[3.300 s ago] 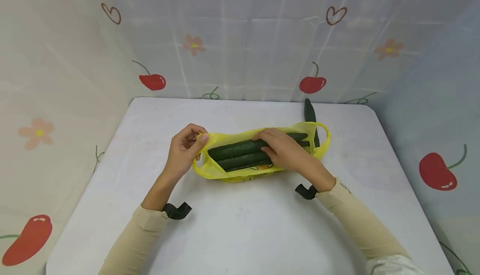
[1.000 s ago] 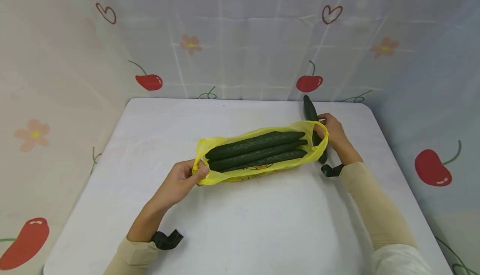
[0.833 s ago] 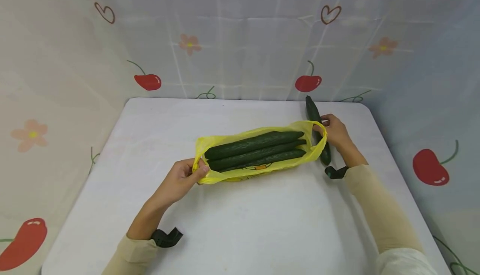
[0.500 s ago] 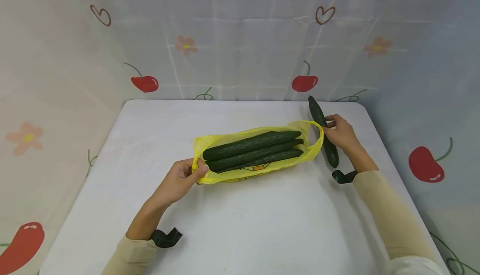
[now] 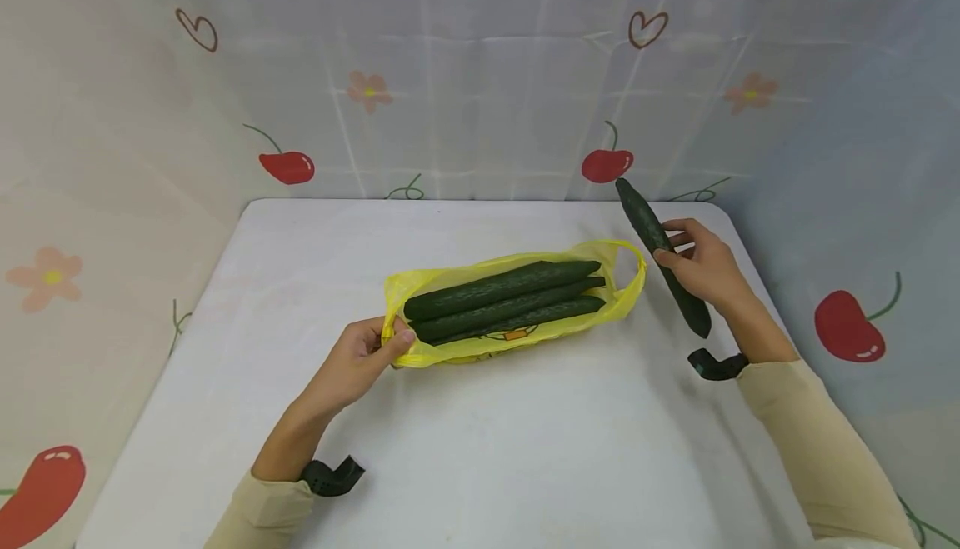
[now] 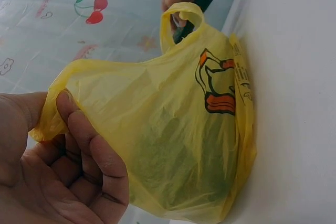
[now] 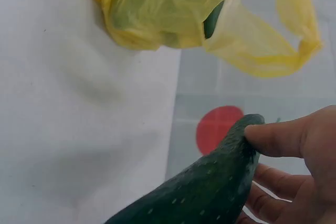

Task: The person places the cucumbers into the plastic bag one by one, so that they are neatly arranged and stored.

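Note:
A yellow plastic bag [image 5: 442, 356] lies across the middle of the table, its mouth spread, with several cucumbers [image 5: 502, 289] side by side inside. My left hand [image 5: 360, 361] pinches the bag's left end between thumb and fingers; the left wrist view shows the thin plastic [image 6: 157, 87] gathered there. Right of the bag, my right hand [image 5: 701, 262] grips a separate cucumber [image 5: 647, 220] around its middle and holds it tilted above the table. In the right wrist view the thumb presses on this dark cucumber [image 7: 210, 182], apart from the bag.
The white table [image 5: 525, 449] has its far edge against a patterned curtain [image 5: 480, 74]. The bag's right handle loop [image 5: 637, 270] stands up near the held cucumber. A black wrist mount [image 5: 333, 476] sits on the left wrist, another black mount [image 5: 716, 365] on the right.
My right hand has come out of the bag, taken hold of the cucumber beside it, and lifted it away to the right. My left hand still holds the bag's left end.

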Demonstrator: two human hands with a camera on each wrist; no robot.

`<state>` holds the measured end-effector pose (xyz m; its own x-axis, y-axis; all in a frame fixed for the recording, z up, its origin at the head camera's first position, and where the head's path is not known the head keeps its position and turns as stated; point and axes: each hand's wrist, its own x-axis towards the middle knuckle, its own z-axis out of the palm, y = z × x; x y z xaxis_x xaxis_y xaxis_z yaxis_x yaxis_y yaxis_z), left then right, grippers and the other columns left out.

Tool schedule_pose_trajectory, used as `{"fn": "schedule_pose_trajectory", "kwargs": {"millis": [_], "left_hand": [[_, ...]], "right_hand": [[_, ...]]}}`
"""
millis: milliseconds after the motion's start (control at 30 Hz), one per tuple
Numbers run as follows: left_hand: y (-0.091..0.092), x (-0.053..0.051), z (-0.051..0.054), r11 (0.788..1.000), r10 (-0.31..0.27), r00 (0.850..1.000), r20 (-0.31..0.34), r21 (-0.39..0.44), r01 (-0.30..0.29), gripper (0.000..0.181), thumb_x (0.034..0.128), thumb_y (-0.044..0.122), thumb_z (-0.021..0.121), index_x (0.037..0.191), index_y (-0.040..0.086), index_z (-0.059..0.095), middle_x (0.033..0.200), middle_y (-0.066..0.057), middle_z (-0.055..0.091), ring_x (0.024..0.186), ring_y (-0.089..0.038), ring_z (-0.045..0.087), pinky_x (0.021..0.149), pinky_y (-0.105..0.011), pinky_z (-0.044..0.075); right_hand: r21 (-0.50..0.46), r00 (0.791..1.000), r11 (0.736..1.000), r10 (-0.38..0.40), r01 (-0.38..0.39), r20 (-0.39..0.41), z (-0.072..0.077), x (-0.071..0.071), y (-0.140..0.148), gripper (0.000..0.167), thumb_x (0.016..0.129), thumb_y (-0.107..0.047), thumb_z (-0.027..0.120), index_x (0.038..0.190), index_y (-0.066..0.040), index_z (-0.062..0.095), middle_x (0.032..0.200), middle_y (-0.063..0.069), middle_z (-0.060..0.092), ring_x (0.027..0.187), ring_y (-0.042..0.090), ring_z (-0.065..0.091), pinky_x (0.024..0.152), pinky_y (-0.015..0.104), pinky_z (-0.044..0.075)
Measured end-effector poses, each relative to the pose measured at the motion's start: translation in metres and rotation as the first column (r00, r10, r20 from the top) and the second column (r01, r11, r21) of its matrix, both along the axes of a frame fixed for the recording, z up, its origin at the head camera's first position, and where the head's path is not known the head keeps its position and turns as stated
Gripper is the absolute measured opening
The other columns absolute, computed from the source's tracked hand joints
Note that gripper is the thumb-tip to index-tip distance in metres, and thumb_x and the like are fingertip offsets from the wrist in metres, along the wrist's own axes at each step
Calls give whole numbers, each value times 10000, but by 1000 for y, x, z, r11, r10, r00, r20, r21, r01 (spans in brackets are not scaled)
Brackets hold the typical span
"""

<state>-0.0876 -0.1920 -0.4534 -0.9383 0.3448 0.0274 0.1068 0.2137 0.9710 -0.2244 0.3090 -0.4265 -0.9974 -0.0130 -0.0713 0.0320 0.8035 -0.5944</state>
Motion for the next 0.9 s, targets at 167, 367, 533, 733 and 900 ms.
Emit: {"fn": "schedule_pose_trajectory", "kwargs": {"millis": [167,367,533,733,900], "left_hand": [[-1,1,-1,1000,-6,1000,-8,13,6,225,1107,145,597,918,24,615,737,-28,503,636,-119,395,581,-283,380],[-2,0,-1,1000,-6,1000,-12,7,6,228,1108,151,599,916,29,617,738,-32,504,637,-120,396,586,-282,384],[-2,1,0,1000,3,1000,-5,-4,-3,228,1106,161,604,915,38,624,733,-118,498,631,-113,386,580,-285,376],[-2,1,2,1000,16,1000,13,-17,-15,226,1104,179,615,922,45,621,741,-78,508,641,-110,393,585,-284,376],[-2,1,2,1000,17,1000,15,-19,-17,223,1106,187,615,932,49,622,751,-18,523,641,-115,398,579,-284,378]], "right_hand": [[71,994,996,67,-61,-87,11,11,-3,575,1079,-250,585,1578,-22,414,1437,330,562,1198,497,581,883,670,554],[111,974,989,118,-98,-192,29,25,-8,531,1050,-190,637,1534,-42,478,1365,288,624,1085,433,623,766,526,524],[149,944,976,196,-161,-265,46,34,-17,492,1022,-96,674,1494,-64,536,1357,244,657,1047,394,630,773,493,491],[228,883,943,312,-243,-350,62,45,-36,474,978,-4,715,1436,-64,609,1339,227,691,1138,423,542,900,595,461],[283,827,914,388,-290,-405,69,53,-50,456,948,57,727,1380,-65,642,1296,201,725,1114,411,546,936,558,449]]}}
